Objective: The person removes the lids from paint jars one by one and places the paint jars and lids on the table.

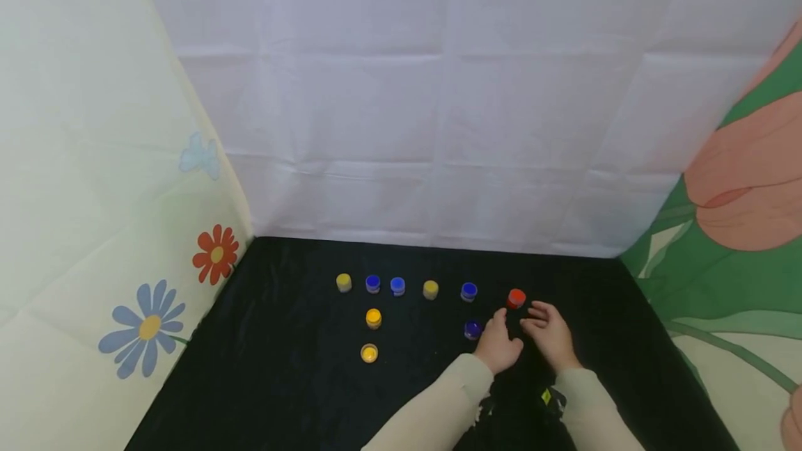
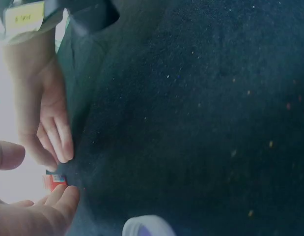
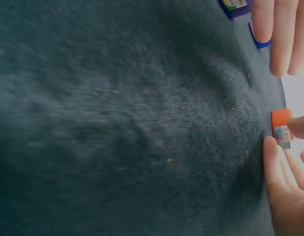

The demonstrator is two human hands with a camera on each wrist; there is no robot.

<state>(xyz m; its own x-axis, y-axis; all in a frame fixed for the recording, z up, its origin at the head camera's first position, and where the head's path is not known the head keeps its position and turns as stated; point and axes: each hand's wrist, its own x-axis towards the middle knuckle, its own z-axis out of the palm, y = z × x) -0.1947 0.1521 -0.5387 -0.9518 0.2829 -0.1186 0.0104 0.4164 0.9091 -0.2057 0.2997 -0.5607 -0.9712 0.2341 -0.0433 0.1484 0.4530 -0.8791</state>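
1. Take the red jar (image 1: 516, 298) as landmark: on the black cloth (image 1: 282, 381), between and slightly beyond the fingertips of both hands.
2. Note the left hand (image 1: 499, 348) just left of and nearer than the red jar, with thumb apart from fairly straight fingers, clamped on nothing.
3. Note the right hand (image 1: 551, 334) just right of and nearer than the red jar, with fingers relaxed and slightly apart, gripping nothing. Impossible to judge any contact with the red jar.
4. Probably at the reaching stage: best bring both hands in evenly, to avoid nudging the red jar sideways.
5. Aim low on its sides; avoid pressing high, for risk of tipping.
6. Mind the purple jar (image 1: 473, 330), left of and nearer than the red jar, just beside the left hand.
7. Watch also for the blue jar (image 1: 468, 291), left of the red jar.
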